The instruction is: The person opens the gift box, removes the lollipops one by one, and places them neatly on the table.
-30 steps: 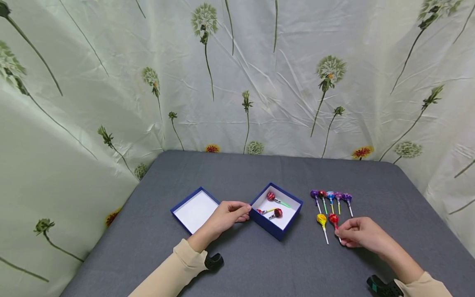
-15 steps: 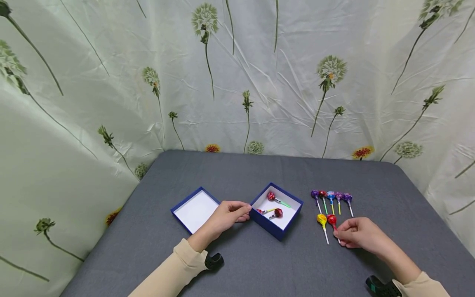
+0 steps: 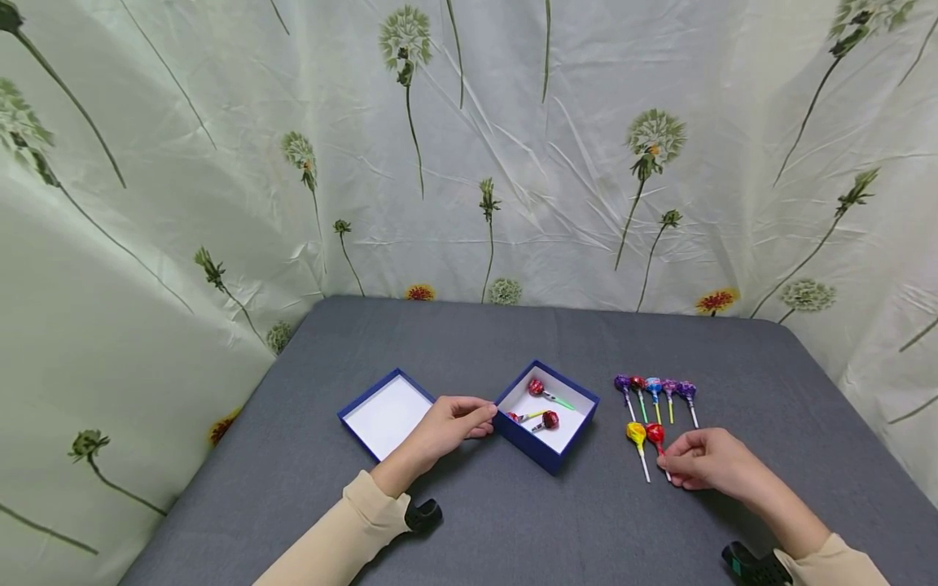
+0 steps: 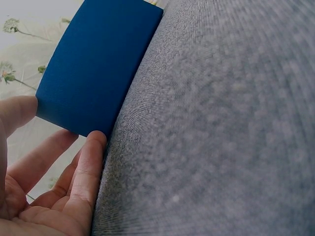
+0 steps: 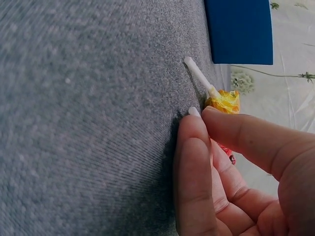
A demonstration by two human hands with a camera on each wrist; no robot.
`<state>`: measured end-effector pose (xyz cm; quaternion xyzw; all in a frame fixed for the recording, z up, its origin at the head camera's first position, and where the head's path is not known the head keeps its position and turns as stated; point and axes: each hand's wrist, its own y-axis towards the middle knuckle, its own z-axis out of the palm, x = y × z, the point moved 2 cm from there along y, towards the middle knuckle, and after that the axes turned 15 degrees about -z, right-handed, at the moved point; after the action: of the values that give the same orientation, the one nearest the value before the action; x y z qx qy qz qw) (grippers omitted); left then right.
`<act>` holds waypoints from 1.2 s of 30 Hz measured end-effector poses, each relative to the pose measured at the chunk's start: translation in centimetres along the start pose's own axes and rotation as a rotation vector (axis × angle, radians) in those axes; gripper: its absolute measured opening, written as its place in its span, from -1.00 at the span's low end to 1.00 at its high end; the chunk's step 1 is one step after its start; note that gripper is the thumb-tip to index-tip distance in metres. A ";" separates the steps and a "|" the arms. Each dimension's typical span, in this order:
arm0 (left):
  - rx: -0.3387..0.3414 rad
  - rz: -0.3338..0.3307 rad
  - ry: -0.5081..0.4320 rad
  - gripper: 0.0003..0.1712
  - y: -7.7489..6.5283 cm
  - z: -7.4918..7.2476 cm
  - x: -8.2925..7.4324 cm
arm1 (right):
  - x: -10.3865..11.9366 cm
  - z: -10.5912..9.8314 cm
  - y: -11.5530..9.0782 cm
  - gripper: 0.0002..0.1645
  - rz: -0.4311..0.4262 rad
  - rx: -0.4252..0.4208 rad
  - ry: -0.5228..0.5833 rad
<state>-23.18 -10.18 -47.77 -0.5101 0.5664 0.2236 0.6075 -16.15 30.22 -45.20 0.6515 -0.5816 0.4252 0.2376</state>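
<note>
Pinching its stick [image 5: 193,111], the right hand [image 3: 707,461] holds the red lollipop [image 3: 655,435] towards the worktop's [image 3: 586,529] right edge, head pointing to the far edge; the left hand [image 3: 450,427] grips the box's [image 3: 528,442] left corner.

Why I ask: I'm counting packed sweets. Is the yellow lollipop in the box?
No, the yellow lollipop lies on gray cloth, outside the box.

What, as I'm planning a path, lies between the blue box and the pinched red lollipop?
The head view shows the yellow lollipop, then bare grey cloth toward the box.
</note>
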 end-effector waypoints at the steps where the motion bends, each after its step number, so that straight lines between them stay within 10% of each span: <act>1: 0.000 0.000 0.001 -0.57 0.0 0.0 0.0 | 0.0 0.0 0.0 -0.80 0.000 0.003 -0.003; 36: -0.026 -0.012 -0.028 -0.58 -0.1 0.3 -0.2 | 2.3 -2.5 -0.2 -0.65 -0.104 0.049 -0.074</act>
<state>-23.00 -9.88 -47.60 -0.5183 0.5519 0.2344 0.6098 -16.78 31.02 -41.96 0.7019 -0.5446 0.4019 0.2218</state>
